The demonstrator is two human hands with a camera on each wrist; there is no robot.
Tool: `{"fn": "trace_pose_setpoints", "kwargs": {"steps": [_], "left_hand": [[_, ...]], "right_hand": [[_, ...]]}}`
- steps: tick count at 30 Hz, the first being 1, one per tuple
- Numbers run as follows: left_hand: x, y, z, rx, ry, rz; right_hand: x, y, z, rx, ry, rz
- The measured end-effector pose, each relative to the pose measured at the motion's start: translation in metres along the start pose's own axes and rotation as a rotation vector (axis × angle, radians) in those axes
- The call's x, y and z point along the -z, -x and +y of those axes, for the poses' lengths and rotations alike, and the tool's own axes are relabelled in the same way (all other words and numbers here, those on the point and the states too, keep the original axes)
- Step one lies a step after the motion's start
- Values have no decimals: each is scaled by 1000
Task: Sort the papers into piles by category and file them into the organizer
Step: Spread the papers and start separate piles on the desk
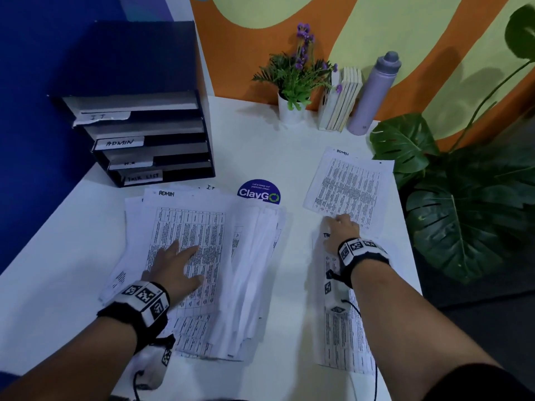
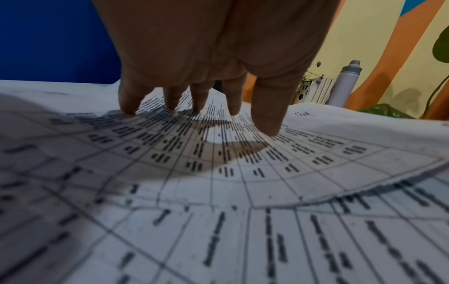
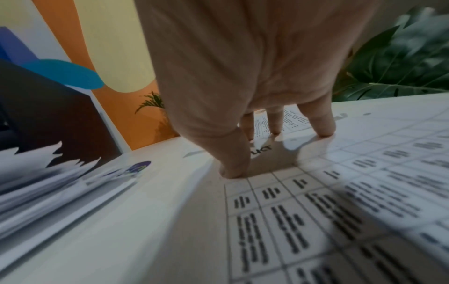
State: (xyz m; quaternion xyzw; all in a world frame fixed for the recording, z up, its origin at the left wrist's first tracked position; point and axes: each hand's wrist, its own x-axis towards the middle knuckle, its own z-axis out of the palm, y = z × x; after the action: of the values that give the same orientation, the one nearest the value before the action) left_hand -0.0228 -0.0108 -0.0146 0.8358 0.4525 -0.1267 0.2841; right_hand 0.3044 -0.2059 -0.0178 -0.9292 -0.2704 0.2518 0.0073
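Note:
A messy stack of printed papers (image 1: 202, 256) lies at the left of the white table; its top sheet is headed ADMIN. My left hand (image 1: 176, 264) rests flat on that sheet, its fingertips (image 2: 269, 128) pressing the print. A second ADMIN sheet (image 1: 347, 189) lies alone at the right. Nearer me, a sheet (image 1: 344, 328) runs under my right forearm. My right hand (image 1: 341, 227) presses its top end with straight fingers (image 3: 323, 126). The dark organizer (image 1: 150, 140) stands at the back left, with slots labelled IT, ADMIN and TASK LIST.
A round ClayGo sticker (image 1: 259, 192) sits on the table (image 1: 260, 146) between the piles. A potted purple-flowered plant (image 1: 295, 82), some books (image 1: 341, 102) and a lilac bottle (image 1: 373, 94) line the back wall. Large green leaves (image 1: 463, 198) overhang the right edge.

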Motion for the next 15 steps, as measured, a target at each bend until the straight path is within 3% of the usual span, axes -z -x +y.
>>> {"fn": "trace_pose_setpoints", "kwargs": {"steps": [5,9,11,13,15], "left_hand": [[10,3,-3,7,-10,28],[22,4,-16,8,2,38],[29,3,-25,14,-18,23],[36,2,-37,25,-53,15],[41,1,-53,26,-74,-1]], "right_hand": [[-3,8,-1,-39,-66,120],[-9,38,-49,111,-285,253],[-17,65,-81,156,-492,148],[-27,94,-110,161,-655,-47],[-41,118,-136,164,-637,-196]]}}
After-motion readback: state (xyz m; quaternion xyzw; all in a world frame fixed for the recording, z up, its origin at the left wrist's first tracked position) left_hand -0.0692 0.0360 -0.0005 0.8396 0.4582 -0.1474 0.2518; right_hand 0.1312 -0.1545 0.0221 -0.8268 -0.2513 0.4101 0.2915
